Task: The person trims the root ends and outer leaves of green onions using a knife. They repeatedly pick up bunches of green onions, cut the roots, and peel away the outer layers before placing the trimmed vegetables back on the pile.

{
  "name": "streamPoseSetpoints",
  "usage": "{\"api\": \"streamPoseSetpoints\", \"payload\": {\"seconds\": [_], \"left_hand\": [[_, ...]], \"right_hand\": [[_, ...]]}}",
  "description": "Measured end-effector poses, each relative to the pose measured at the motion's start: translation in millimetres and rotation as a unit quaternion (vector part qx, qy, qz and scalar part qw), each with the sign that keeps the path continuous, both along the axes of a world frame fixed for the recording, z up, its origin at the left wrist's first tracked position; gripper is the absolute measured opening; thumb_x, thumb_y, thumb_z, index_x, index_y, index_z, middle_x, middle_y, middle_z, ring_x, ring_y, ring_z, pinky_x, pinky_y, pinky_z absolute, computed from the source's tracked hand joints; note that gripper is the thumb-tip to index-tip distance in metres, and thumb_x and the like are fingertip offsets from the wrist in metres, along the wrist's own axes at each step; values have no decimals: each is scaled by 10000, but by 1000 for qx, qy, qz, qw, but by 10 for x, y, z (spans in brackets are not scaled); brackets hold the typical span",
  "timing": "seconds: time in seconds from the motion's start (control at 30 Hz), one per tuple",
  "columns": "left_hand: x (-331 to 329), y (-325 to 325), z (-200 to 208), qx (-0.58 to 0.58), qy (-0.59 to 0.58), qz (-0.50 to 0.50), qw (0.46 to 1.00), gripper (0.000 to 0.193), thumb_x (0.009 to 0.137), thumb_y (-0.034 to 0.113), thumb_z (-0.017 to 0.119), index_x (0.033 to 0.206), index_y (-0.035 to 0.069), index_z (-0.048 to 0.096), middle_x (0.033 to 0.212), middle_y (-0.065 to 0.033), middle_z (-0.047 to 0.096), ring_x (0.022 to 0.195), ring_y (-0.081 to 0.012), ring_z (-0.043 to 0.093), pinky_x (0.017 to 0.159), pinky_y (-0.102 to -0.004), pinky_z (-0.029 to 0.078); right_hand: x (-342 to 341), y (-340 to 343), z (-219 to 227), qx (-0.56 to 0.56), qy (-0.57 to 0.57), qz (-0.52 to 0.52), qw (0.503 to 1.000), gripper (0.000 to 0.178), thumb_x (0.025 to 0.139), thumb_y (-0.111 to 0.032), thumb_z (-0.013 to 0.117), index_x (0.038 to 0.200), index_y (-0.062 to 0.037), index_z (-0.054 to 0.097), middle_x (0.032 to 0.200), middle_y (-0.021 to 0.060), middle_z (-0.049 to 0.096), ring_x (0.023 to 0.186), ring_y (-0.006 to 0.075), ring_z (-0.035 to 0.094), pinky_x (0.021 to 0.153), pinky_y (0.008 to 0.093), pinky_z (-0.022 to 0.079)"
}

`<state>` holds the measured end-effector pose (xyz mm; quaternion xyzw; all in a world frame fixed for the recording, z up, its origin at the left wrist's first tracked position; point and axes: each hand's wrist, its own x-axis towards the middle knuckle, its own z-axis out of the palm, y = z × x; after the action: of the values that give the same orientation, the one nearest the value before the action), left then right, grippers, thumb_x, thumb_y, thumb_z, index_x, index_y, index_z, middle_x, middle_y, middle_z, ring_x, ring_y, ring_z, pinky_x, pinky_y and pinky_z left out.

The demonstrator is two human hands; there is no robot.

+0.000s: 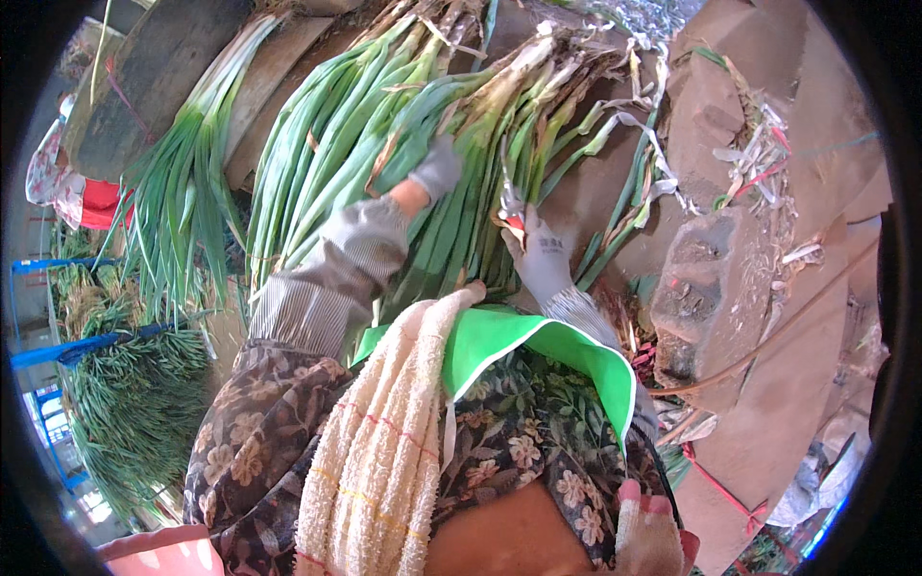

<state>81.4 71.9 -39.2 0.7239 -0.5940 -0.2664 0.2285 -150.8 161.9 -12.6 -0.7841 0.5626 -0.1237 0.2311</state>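
A thick spread of green onions (327, 144) lies before me, roots toward the far side and long green leaves toward me. My left hand (437, 168), in a grey glove, is over the leaves in the middle; its fingers are blurred, so their grip does not show. To its right, my gloved right hand (543, 254) is closed around a cutting tool (509, 187) with a thin metal blade and a reddish part near the grip. The blade points away from me, beside yellowing onion stalks (523, 72).
Another onion bunch (202, 144) rests at the left on boards. Below it stands a big green onion heap (139, 408) by blue bars. A hollow block (691, 298) and scattered peelings (764, 158) are at the right. A cream towel (375, 432) and green cloth (509, 341) hang before me.
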Motion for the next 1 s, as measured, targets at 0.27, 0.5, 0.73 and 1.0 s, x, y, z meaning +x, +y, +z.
{"api": "streamPoseSetpoints", "payload": {"seconds": [0.27,0.5,0.73,1.0], "left_hand": [[93,-278,-90,103,68,57,991,422,814,257,621,1136,-15,608,1099,-268,624,1065,-422,588,959,-440,424],[-16,-342,-16,106,146,159,971,386,830,227,583,1108,-41,603,1132,-283,613,1097,-429,575,962,-437,423],[-113,-393,-81,35,89,235,967,472,802,381,556,956,-50,670,954,-306,633,935,-426,633,824,-441,493],[-172,-333,26,26,73,169,983,373,835,281,568,1024,-32,645,989,-293,633,951,-431,619,826,-461,484]], "right_hand": [[185,-193,-62,47,13,-13,999,479,890,-262,595,1268,-40,400,991,249,609,870,430,609,725,501,485],[259,-468,56,19,56,9,998,444,877,-269,602,1204,-30,422,954,203,620,866,370,637,706,476,518],[325,-432,-27,34,66,-7,997,508,888,-223,573,1306,-10,380,992,223,604,891,374,635,728,475,519],[397,-1462,-125,16,67,-50,996,542,946,-426,488,1239,28,435,932,248,638,838,392,649,709,476,519]]}}
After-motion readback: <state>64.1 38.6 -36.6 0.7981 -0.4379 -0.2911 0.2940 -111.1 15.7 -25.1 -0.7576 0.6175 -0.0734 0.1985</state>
